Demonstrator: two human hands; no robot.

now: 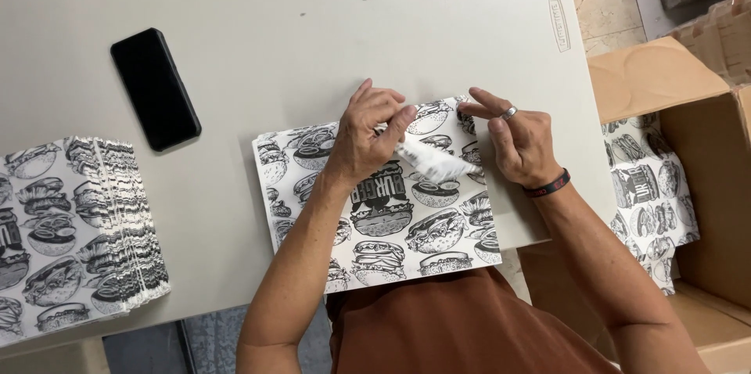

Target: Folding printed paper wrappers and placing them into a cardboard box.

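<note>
Lying flat near the front edge of the tabletop (313,22), a burger-printed paper sheet (383,221) is being worked by both hands. The left hand (368,139) is pinching a raised fold of it with closed fingers, while the right hand (520,143) is pressing its open fingers on the top edge. A stack of printed sheets (78,225), a black phone (155,88) and a cardboard box (688,147) are sitting around.

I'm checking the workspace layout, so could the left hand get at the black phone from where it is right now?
Probably yes. The left hand is busy pinching a fold of the printed paper sheet, but the black phone lies on the grey table off to its left, with only bare tabletop between them.
</note>
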